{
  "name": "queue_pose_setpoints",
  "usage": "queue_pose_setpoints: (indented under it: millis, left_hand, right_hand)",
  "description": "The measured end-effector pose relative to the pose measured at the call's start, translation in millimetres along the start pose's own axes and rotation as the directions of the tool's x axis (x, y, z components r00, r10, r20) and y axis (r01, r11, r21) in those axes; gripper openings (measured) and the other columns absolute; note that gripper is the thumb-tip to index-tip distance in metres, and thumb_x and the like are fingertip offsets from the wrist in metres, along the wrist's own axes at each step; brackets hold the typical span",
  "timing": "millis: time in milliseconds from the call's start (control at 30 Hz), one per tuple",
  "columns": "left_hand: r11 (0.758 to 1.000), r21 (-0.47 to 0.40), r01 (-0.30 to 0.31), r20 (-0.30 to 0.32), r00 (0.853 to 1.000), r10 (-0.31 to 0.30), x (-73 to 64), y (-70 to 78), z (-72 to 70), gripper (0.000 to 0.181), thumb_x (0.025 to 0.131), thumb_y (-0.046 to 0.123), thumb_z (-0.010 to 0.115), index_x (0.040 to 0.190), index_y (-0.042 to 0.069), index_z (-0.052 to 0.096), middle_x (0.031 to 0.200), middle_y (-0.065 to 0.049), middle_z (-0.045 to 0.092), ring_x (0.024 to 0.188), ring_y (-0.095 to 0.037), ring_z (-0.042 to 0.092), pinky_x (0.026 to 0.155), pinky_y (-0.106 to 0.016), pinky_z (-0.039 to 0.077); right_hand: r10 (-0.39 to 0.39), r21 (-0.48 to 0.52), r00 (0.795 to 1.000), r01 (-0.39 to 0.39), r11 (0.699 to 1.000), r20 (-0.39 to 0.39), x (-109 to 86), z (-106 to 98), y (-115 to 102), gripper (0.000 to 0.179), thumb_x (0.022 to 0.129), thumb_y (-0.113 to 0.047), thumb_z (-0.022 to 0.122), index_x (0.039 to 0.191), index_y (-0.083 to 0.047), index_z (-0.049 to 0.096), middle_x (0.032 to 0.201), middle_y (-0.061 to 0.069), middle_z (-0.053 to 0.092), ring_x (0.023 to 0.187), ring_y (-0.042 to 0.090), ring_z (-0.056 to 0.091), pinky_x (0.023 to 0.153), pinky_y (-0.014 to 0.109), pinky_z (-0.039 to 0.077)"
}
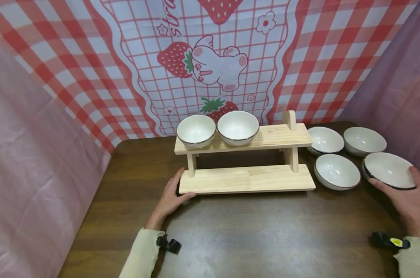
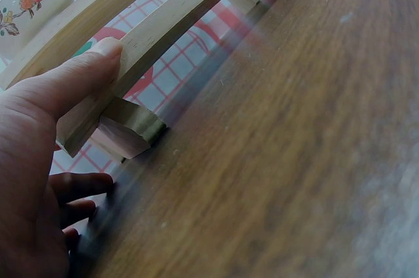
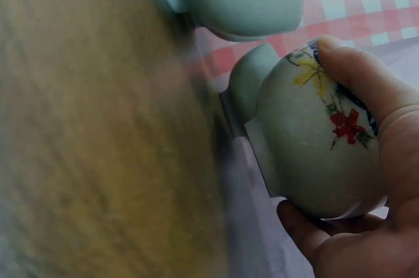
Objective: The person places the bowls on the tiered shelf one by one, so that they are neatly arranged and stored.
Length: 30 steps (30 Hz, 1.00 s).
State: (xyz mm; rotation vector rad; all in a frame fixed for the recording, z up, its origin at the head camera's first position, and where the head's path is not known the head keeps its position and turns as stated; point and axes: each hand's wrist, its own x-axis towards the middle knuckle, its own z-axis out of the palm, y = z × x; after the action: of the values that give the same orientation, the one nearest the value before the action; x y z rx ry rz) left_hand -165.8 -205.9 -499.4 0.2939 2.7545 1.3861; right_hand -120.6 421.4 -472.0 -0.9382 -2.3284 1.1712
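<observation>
A two-tier wooden shelf (image 1: 246, 179) stands on the table. At its left end, my left hand (image 1: 169, 196) holds the lower board, the thumb lying along the front edge (image 2: 108, 52). Two white bowls, a left one (image 1: 196, 130) and a right one (image 1: 238, 127), sit side by side on the upper board. At the far right my right hand (image 1: 409, 195) grips a white bowl (image 1: 390, 170) by its rim and side. Yellow and red flowers decorate this bowl's outside (image 3: 317, 134), and its foot appears raised off the table in the right wrist view.
Three more white bowls are right of the shelf: one at the back (image 1: 325, 139), one behind the held bowl (image 1: 365, 141), one in front (image 1: 337, 172). A checked strawberry cloth (image 1: 216, 69) hangs behind the brown table (image 1: 251, 235), with pinkish-purple curtains (image 1: 32, 154) at both sides.
</observation>
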Motion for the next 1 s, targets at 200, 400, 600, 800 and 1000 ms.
queue_pose_setpoints:
  millis: [200,400,600,800,1000]
  left_hand:
    - [1.0,-0.001,0.016,0.005,1.0,-0.016,0.1,0.4,0.1,0.098,0.082,0.036,0.081,0.16,0.016,0.025,0.163,-0.016,0.033,0.148,-0.042,0.033,0.118,-0.065,0.027]
    - [1.0,0.008,0.008,0.006,1.0,-0.008,0.1,-0.3,0.2,0.099,0.082,0.037,0.081,0.16,0.014,0.024,0.164,-0.015,0.032,0.148,-0.042,0.033,0.117,-0.065,0.028]
    - [1.0,0.003,0.012,0.006,1.0,-0.012,-0.9,1.2,0.0,0.099,0.082,0.037,0.081,0.16,0.014,0.025,0.164,-0.014,0.031,0.148,-0.041,0.032,0.118,-0.064,0.027]
    - [1.0,0.0,0.003,0.001,1.0,-0.003,-0.7,1.4,0.2,0.098,0.082,0.035,0.081,0.16,0.013,0.025,0.163,-0.015,0.033,0.147,-0.041,0.034,0.117,-0.064,0.028]
    - [1.0,0.001,0.01,0.002,1.0,-0.01,-0.5,1.2,0.8,0.098,0.083,0.036,0.081,0.16,0.014,0.025,0.163,-0.014,0.033,0.147,-0.041,0.034,0.118,-0.063,0.028]
  right_hand:
    - [0.007,0.009,1.0,-0.007,1.0,0.009,-1.8,-4,-7,0.097,0.077,-0.025,0.082,0.158,-0.036,0.028,0.163,0.016,0.031,0.142,0.002,0.033,0.12,0.018,0.022]
    - [-0.006,-0.006,0.999,0.006,1.0,0.031,-4.8,-9,-15,0.1,0.079,-0.027,0.08,0.161,-0.029,0.022,0.165,0.02,0.025,0.151,0.017,0.026,0.125,0.024,0.018]
    - [-0.009,0.026,1.0,0.009,1.0,0.025,-8.6,-11,-26,0.099,0.079,-0.025,0.079,0.161,-0.029,0.022,0.166,0.018,0.022,0.153,0.019,0.023,0.125,0.025,0.016]
    - [-0.032,0.027,0.999,0.031,0.999,0.036,-11.6,-14,-36,0.1,0.081,-0.027,0.077,0.161,-0.028,0.019,0.167,0.019,0.018,0.154,0.017,0.02,0.126,0.025,0.014]
    - [-0.042,0.09,0.997,0.036,0.995,0.063,-14.2,-15,-47,0.099,0.081,-0.023,0.078,0.16,-0.033,0.019,0.168,0.012,0.016,0.147,0.001,0.021,0.124,0.02,0.013]
